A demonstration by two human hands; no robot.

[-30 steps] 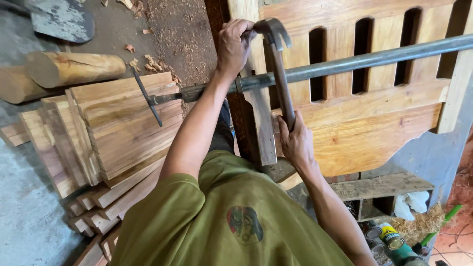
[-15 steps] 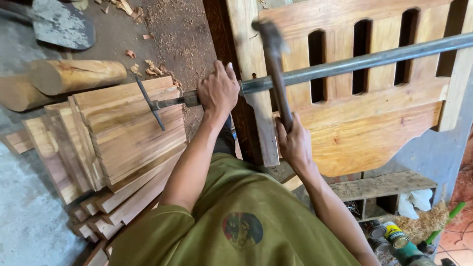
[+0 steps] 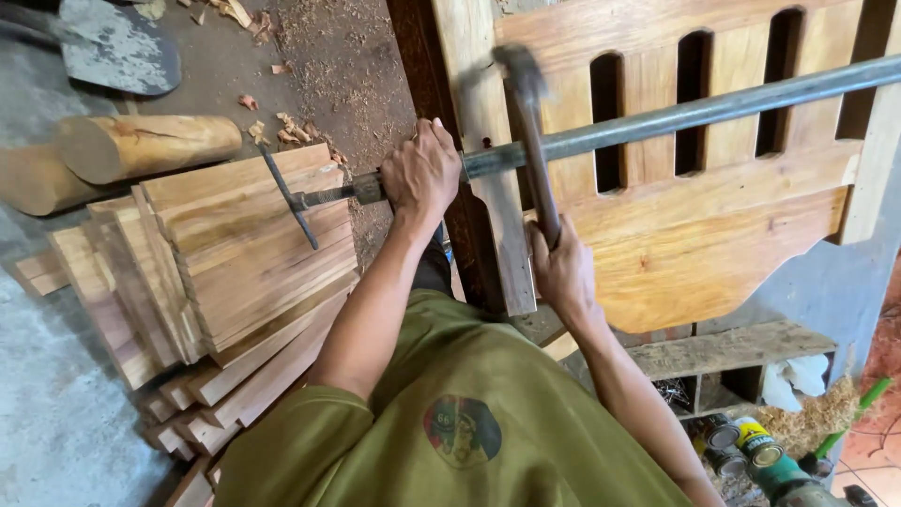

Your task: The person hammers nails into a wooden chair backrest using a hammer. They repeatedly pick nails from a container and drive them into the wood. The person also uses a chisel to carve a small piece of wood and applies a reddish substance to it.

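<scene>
Woodworking workshop, stacked planks (image 3: 244, 244), sawdust floor (image 3: 328, 66), pipe clamp (image 3: 676, 117)

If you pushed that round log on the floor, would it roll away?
Probably. The log is round and smooth, so a sideways push would likely roll it. It looks thick and solid, so likely heavy. The stacked boards beside it might stop it.

**Materials & finish**

Slatted panel (image 3: 713, 225): sanded wood, smooth, warm honey tone, matt. Bar clamp (image 3: 676, 117): grey metal, dull, w/ rust by left hand (image 3: 422, 174). Hammer (image 3: 530, 141) in right hand (image 3: 563, 272): dark worn metal head, blurred. Plank stack (image 3: 235, 253) at 9 o'clock: raw sawn wood, rough. Log (image 3: 141, 145) at 10: bare, matt. Shirt (image 3: 469, 422): olive cloth, soft. Floor (image 3: 328, 66) at 12: gritty w/ sawdust.
</scene>
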